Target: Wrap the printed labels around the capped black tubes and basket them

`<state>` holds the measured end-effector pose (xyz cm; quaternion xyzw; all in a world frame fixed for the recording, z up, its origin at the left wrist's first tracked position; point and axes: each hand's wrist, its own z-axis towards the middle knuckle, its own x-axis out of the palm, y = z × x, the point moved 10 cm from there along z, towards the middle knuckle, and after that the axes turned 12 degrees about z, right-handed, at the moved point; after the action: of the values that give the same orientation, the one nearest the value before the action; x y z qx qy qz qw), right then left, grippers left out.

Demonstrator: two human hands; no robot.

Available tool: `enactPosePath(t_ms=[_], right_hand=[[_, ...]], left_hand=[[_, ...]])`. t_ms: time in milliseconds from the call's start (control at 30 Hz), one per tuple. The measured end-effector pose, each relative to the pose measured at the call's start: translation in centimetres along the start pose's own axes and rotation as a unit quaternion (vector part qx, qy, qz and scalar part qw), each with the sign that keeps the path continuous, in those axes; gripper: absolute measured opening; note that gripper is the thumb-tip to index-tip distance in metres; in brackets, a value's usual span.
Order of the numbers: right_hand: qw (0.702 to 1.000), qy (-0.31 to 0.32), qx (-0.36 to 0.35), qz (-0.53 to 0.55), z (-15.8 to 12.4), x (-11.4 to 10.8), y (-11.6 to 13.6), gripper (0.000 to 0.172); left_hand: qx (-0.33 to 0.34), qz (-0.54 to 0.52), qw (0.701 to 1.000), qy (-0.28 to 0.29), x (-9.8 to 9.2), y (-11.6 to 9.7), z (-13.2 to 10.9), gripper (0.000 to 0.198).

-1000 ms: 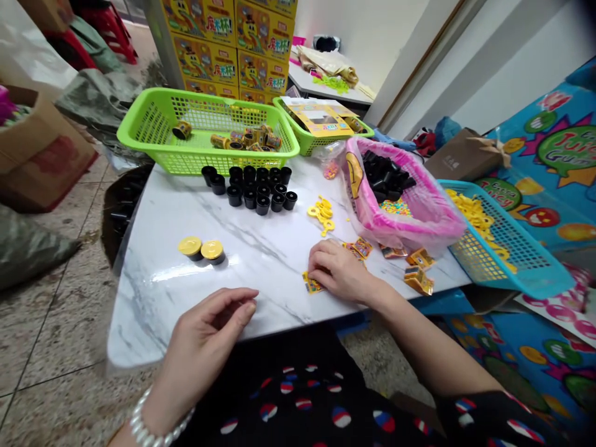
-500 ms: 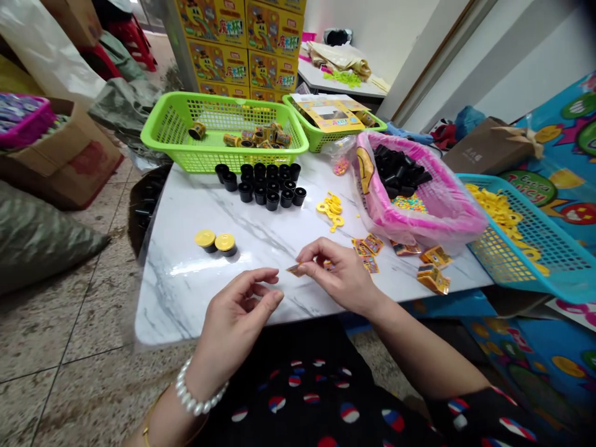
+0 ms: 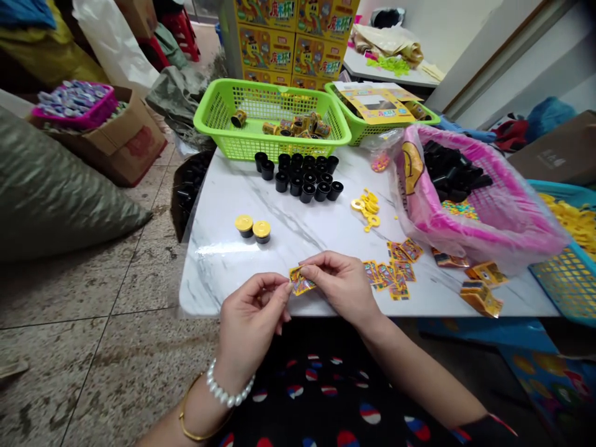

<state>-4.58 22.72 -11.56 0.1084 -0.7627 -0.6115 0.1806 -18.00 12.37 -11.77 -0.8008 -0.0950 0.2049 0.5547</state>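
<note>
A small orange-and-purple printed label (image 3: 302,282) is stretched between my two hands at the table's front edge. My left hand (image 3: 254,310) pinches its left end between thumb and fingertips. Thumb and fingers of my right hand (image 3: 342,282) grip the other end. Just right of that hand, several similar labels (image 3: 399,273) lie loose on the table (image 3: 209,264). Two black cups with yellow lids (image 3: 252,229) stand beyond my left hand. Farther back are several black cups (image 3: 308,180), bunched in rows. A little pile of yellow plastic ring pieces (image 3: 367,208) lies to their right.
At the back stand two green baskets (image 3: 272,148), one holding cups with labels. A pink basket (image 3: 442,226) lined with plastic holds black cups and coloured bits. Folded label stacks (image 3: 482,298) lie at the front right, near a blue basket (image 3: 559,279) of yellow pieces.
My left hand has come in from the left and closed on the label's free end. The label now faces up between both hands. The view has swung to the left.
</note>
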Motion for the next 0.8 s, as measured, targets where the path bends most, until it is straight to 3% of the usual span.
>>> enactPosePath(t_ms=[233, 400, 567, 800], right_hand=[[0.998, 0.006, -0.054, -0.026, -0.4, 0.7, 1.0, 0.010], [0.995, 0.017, -0.089, -0.046, -0.8, 1.5, 1.7, 0.010], [0.991, 0.021, -0.117, -0.060, -1.1, 2.3, 2.0, 0.009], [0.977, 0.058, -0.185, -0.089, -1.7, 4.1, 3.3, 0.004]], left_hand=[[0.053, 0.001, 0.995, -0.081, -2.0, -0.7, -0.5, 0.013], [0.076, 0.001, 0.994, -0.078, -2.1, -0.9, -0.6, 0.008], [0.128, 0.015, 0.985, -0.110, -3.0, -1.6, -1.0, 0.005], [0.126, -0.007, 0.986, -0.109, -3.4, -1.4, -1.2, 0.010]])
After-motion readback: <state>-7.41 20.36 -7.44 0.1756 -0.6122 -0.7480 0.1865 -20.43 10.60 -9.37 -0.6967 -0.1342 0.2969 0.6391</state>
